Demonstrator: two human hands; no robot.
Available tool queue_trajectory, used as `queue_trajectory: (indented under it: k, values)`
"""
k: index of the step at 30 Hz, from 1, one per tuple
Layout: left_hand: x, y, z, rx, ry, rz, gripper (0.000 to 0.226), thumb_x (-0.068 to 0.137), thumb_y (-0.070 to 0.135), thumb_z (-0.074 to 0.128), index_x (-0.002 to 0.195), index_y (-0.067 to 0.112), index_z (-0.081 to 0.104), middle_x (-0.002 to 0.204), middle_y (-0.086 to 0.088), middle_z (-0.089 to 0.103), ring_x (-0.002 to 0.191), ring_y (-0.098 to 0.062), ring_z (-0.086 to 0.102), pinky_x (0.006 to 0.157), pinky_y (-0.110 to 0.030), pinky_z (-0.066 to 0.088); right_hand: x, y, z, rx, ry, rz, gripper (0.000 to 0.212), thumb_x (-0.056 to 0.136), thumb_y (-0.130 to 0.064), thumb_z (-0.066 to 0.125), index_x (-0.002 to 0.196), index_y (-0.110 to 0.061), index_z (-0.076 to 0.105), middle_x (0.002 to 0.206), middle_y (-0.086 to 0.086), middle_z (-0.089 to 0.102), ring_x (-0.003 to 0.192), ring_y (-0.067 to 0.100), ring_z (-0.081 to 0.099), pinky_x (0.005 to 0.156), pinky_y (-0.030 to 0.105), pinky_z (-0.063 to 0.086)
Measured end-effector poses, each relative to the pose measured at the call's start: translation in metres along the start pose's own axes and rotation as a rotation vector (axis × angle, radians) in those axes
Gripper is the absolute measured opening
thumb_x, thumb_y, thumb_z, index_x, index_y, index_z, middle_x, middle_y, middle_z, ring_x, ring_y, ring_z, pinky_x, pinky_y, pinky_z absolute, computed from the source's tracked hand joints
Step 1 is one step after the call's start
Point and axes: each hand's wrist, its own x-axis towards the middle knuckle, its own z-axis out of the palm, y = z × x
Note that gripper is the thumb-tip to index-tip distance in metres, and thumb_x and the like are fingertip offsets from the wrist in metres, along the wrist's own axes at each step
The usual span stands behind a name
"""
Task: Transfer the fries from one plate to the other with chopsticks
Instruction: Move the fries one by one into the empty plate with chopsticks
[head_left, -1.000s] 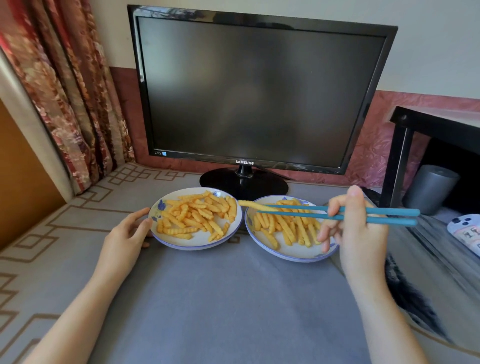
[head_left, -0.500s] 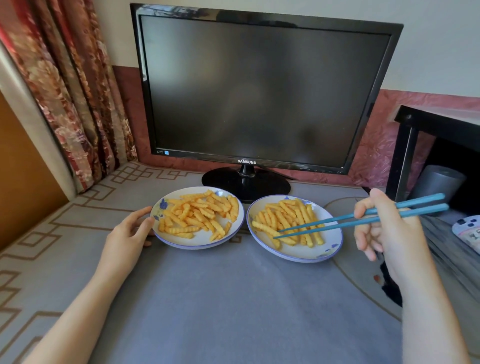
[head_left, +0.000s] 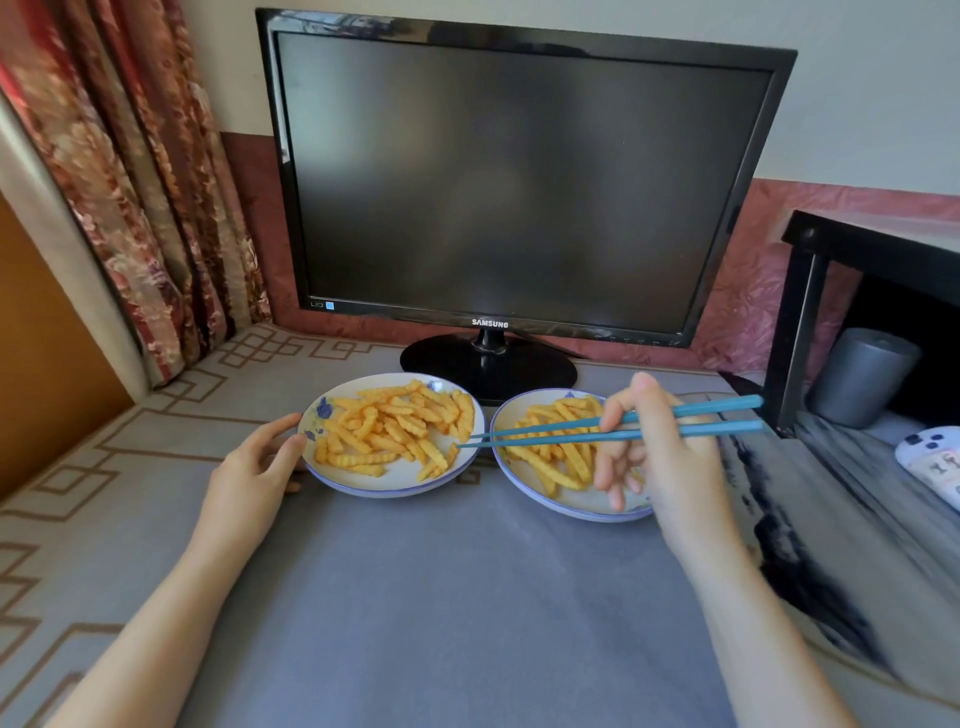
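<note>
Two white plates with blue rims sit side by side on the grey cloth. The left plate (head_left: 384, 480) holds a heap of crinkle fries (head_left: 395, 428). The right plate (head_left: 576, 506) holds fewer fries (head_left: 550, 457). My right hand (head_left: 654, 447) grips a pair of blue chopsticks (head_left: 561, 431) above the right plate. Their tips reach over the right edge of the left plate and hold no fry. My left hand (head_left: 254, 462) rests against the left plate's left rim, thumb and fingers touching it.
A black Samsung monitor (head_left: 519, 176) stands right behind the plates, its round base (head_left: 488, 366) near their far rims. A black side table (head_left: 878, 260) with a grey cylinder (head_left: 862, 376) under it is at the right. Patterned curtains (head_left: 130, 171) hang at the left.
A second ago the chopsticks carried a fry over the right plate. That fry was dropped there, and the empty tips have now swung left to the left plate's edge. My left hand stayed put.
</note>
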Motion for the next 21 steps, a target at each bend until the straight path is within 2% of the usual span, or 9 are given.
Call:
queue_trajectory:
  k: [4,11,18,21]
  values:
    - [-0.001,0.001,0.0,0.005,0.0,0.003,0.029,0.097,0.016,0.048,0.124,0.016,0.059,0.092,-0.002,0.067,0.067,-0.011,0.059,0.052,0.001,0.041,-0.003,0.009,0.018,0.014,-0.066,0.038,0.044,0.101,-0.026,0.036,0.065,-0.006,0.05,0.04,0.014,0.051,0.028,0.021,0.042,0.033,0.016,0.026]
    - [-0.002,0.003,0.0,0.005,0.005,0.003,0.03,0.097,0.015,0.048,0.125,0.015,0.059,0.094,-0.005,0.067,0.068,-0.01,0.058,0.052,0.001,0.041,0.001,0.018,0.03,0.016,-0.076,0.059,0.046,0.102,-0.028,0.036,0.065,-0.006,0.052,0.043,0.016,0.054,0.029,0.024,0.045,0.033,0.018,0.025]
    - [-0.002,0.004,0.001,-0.014,0.004,-0.001,0.03,0.097,0.014,0.048,0.125,0.013,0.058,0.091,-0.005,0.066,0.07,-0.008,0.058,0.051,0.0,0.042,-0.001,0.012,0.026,0.068,0.063,0.067,0.047,0.102,-0.027,0.033,0.062,-0.006,0.047,0.038,0.015,0.05,0.026,0.022,0.041,0.032,0.015,0.026]
    - [-0.002,0.004,0.001,-0.016,0.002,-0.003,0.03,0.097,0.014,0.048,0.125,0.013,0.058,0.093,-0.005,0.066,0.07,-0.008,0.058,0.051,0.0,0.042,0.0,0.009,0.019,0.094,0.104,0.06,0.044,0.102,-0.024,0.033,0.064,-0.005,0.045,0.038,0.014,0.05,0.026,0.022,0.04,0.034,0.019,0.022]
